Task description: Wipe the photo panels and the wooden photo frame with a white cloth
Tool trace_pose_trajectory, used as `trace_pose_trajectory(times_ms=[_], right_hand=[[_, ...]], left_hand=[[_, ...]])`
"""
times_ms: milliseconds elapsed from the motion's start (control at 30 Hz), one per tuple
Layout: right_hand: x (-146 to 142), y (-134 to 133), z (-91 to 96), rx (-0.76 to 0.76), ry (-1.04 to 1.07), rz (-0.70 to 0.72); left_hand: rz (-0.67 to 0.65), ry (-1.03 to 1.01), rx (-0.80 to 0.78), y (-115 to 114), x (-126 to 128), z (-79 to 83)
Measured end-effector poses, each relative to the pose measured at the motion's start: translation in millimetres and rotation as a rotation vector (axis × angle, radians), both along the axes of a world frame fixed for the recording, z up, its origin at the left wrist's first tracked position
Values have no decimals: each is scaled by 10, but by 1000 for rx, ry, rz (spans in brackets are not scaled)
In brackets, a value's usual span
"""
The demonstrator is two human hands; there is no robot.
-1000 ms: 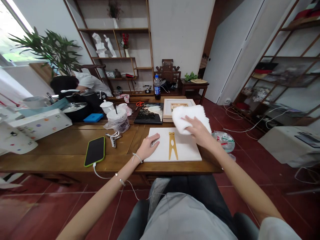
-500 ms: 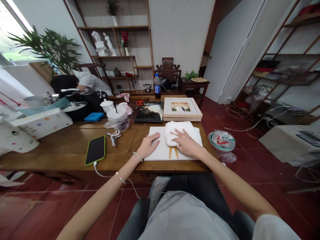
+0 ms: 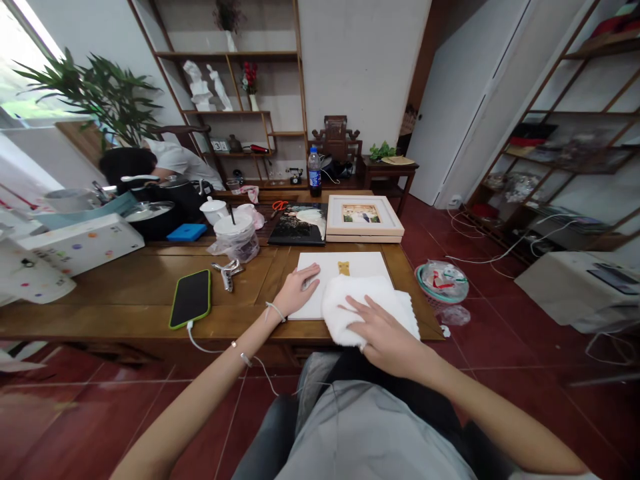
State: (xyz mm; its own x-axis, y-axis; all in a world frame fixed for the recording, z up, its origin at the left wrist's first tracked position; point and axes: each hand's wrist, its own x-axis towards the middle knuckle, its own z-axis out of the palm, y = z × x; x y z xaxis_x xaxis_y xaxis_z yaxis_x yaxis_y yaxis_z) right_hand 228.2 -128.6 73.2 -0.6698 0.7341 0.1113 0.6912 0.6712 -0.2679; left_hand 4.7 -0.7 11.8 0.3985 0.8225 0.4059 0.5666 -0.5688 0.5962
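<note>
Seemingly wiping a white board (image 3: 369,264) on the table (image 3: 240,319), the right hand (image 3: 384,339) spreads over a cloth (image 3: 334,319), grip unclear, while the left hand (image 3: 297,292) lies flat on the board, steadiness another stroke would need.

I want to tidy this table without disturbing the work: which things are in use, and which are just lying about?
Seemingly in use:
- white cloth, under the right hand
- white board, under the left hand
- gold shape on the board, partly covered by the cloth

Apparently lying about:
- phone
- blue box
- bottle
- picture frame
</note>
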Motion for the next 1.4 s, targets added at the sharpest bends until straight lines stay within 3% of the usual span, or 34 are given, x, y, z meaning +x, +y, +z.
trace_pose_trajectory(times_ms=[233,433,533,667,1000,1100,1267,1333,1400], right_hand=[[20,853,-113,65,263,-172],[-47,1419,-128,68,230,-226],[-115,1433,-158,88,121,-168],[-180,1244,-146,167,-26,-88],[-268,256,25,30,-25,-59],[-308,375,-11,3,11,-124],[-459,1068,-65,48,-1,-312],[-580,1219,-88,99,-48,-313],[-703,1208,-120,157,-95,-217]], left_hand=[[3,0,-4,-1,-6,4],[1,4,-12,-2,-4,15],[-2,1,-11,-7,-1,26],[9,6,-14,-11,3,36],[15,-64,12,-22,7,43],[22,-85,34,-32,4,69],[44,-188,79,-30,-16,91],[122,-285,52,14,-40,57],[226,-419,-26,87,-71,0]])
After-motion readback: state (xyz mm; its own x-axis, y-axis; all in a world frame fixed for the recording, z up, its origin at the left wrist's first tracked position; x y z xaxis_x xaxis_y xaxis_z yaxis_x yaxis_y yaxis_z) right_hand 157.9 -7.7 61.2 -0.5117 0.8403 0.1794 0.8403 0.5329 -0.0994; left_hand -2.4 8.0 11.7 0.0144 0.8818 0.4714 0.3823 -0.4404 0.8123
